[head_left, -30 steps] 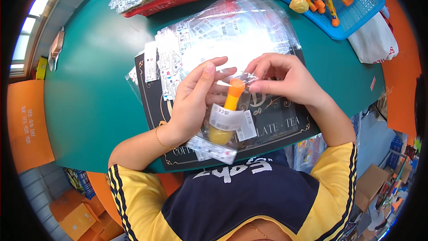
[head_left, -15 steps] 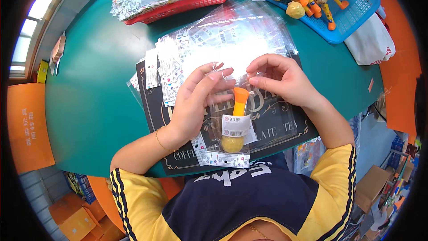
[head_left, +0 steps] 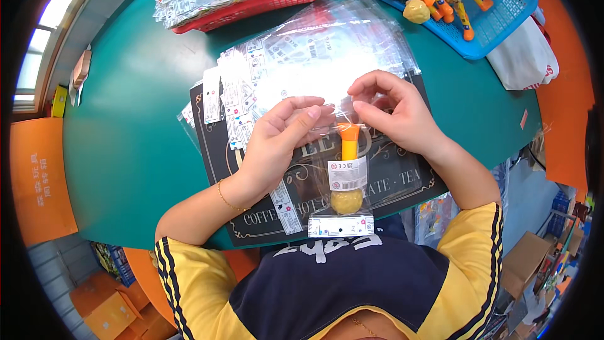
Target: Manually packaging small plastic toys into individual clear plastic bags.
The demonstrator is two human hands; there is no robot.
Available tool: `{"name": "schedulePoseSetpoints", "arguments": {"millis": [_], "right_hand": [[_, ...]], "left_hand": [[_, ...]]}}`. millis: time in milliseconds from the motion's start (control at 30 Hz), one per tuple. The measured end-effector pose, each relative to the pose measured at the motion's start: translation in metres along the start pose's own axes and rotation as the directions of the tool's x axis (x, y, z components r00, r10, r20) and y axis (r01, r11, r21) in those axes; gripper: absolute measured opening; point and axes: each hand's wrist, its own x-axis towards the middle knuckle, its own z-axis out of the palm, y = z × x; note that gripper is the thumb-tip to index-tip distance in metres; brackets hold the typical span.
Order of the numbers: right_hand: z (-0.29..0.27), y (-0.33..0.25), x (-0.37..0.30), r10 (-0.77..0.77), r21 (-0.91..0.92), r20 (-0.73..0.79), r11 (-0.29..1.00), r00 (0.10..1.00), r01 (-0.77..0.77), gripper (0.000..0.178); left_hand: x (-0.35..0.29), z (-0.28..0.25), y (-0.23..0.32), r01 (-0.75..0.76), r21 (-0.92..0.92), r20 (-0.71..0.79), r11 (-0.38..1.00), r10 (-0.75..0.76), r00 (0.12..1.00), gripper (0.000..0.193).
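A clear plastic bag (head_left: 321,196) lies before me on a black printed mat (head_left: 390,173), its white printed strip (head_left: 341,226) towards my body. Inside is a toy with an orange flared end (head_left: 348,130), a yellow stem and a round, pale yellow head (head_left: 346,202). A white paper label (head_left: 347,175) wraps its middle. My left hand (head_left: 283,131) pinches the far left part of the bag's edge between thumb and fingers. At the far right part, my right hand (head_left: 396,112) is closed with thumb and forefinger on the film. Glare partly hides the bag's edge.
Flat clear bags (head_left: 296,56) with printed strips overlap the mat's far side. A red basket (head_left: 264,11) of packaging stands at far left, a blue basket (head_left: 503,34) of similar toys at far right. All rest on a green table (head_left: 132,151). Orange boxes (head_left: 41,179) stand left.
The bag with the toy has shifted right and now lies straighter. My left fingers have drawn together and the hand moved slightly right; my right hand has barely moved.
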Motion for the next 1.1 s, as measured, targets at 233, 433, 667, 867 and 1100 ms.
{"name": "schedulePoseSetpoints", "arguments": {"millis": [233,433,667,867,1100], "right_hand": [[0.011,-0.01,-0.002,-0.669,-0.784,0.128,0.384,0.732,0.488,0.024],[0.018,-0.005,-0.011,-0.649,-0.902,0.248,0.115,0.72,0.415,0.028],[0.02,-0.003,-0.004,-0.643,-0.903,0.195,0.178,0.741,0.392,0.02],[0.02,-0.002,0.0,-0.651,-0.908,0.099,0.25,0.752,0.336,0.016],[-0.051,0.011,0.027,-0.646,-0.791,-0.263,0.569,0.716,0.223,0.013]], "left_hand": [[-0.001,0.004,-0.003,0.002,0.055,0.057,0.998,-0.005,0.998,0.032],[-0.004,0.001,-0.008,-0.192,0.413,0.141,0.89,0.146,0.979,0.031],[0.001,-0.002,-0.013,-0.223,0.547,0.176,0.807,0.15,0.973,0.026],[0.006,-0.003,-0.012,-0.242,0.387,0.203,0.89,0.173,0.964,0.027],[0.003,-0.006,-0.01,-0.209,0.335,0.226,0.919,0.137,0.964,0.031]]}}
